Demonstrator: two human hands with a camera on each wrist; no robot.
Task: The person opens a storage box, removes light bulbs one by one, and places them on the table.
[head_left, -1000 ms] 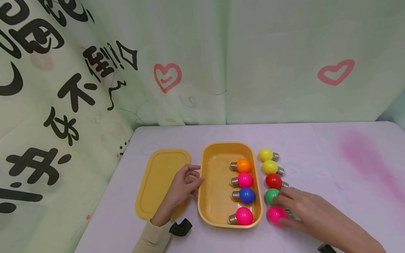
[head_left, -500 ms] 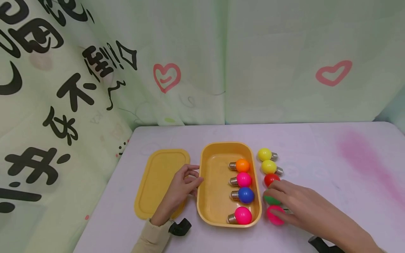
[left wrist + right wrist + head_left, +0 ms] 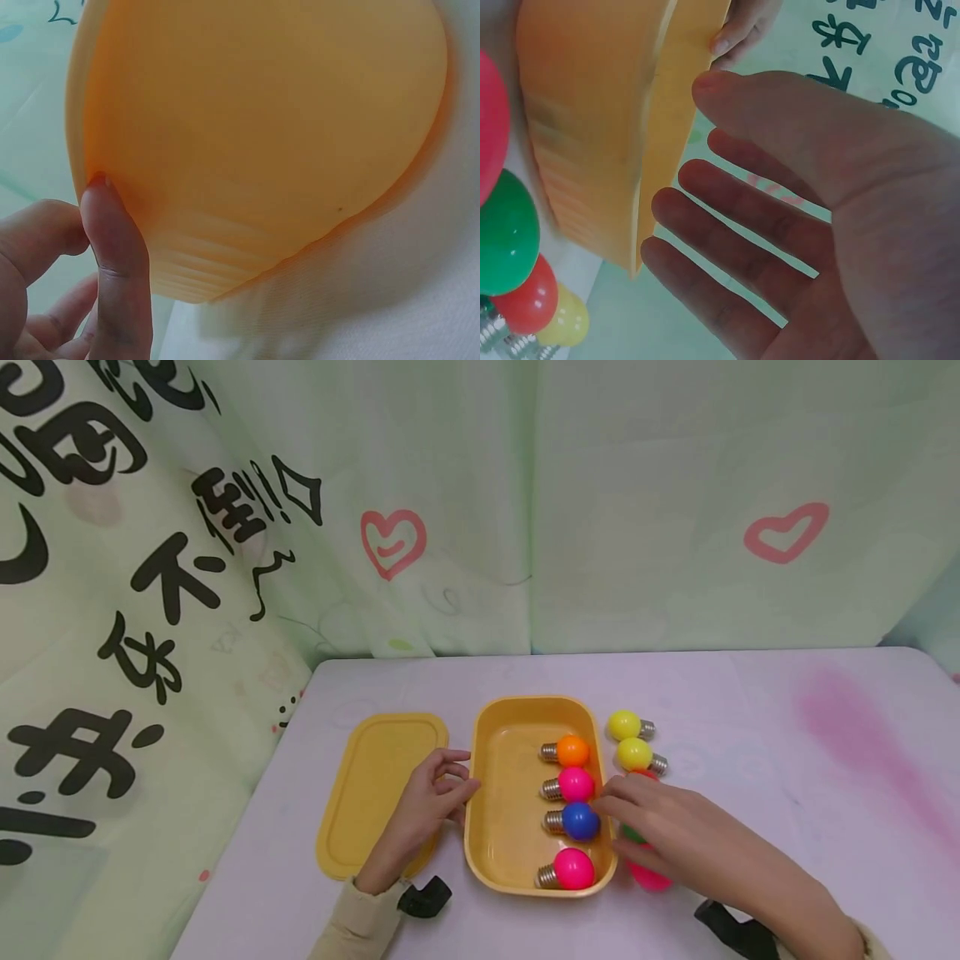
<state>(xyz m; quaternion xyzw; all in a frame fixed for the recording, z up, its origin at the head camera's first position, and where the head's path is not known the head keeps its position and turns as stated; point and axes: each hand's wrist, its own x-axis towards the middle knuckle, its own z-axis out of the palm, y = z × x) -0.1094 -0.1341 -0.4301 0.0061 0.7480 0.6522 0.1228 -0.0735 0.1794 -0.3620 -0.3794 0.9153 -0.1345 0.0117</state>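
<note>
A yellow-orange plastic box (image 3: pixel 510 835) sits on the table. Along its right side lie an orange bulb (image 3: pixel 573 750), a pink bulb (image 3: pixel 576 784), a blue bulb (image 3: pixel 581 822) and another pink bulb (image 3: pixel 573 868). My left hand (image 3: pixel 429 797) pinches the left rim between thumb and finger. Over the right rim is my right hand (image 3: pixel 678 835); the right wrist view shows its fingers spread with nothing in them. Beneath it, partly hidden, are a pink bulb (image 3: pixel 649 878), a green bulb (image 3: pixel 506 232) and a red bulb (image 3: pixel 529 296).
Two yellow bulbs (image 3: pixel 634 753) lie right of the box, at the far end of the outside row. Left of the box lies a flat yellow lid (image 3: pixel 378 785), partly under the left forearm. A pale green curtain (image 3: pixel 637 485) hangs behind the table.
My right hand has moved left from the bulbs outside to the box's right rim, carrying nothing. My left hand keeps its place on the box, and the bulbs stay where they were.
</note>
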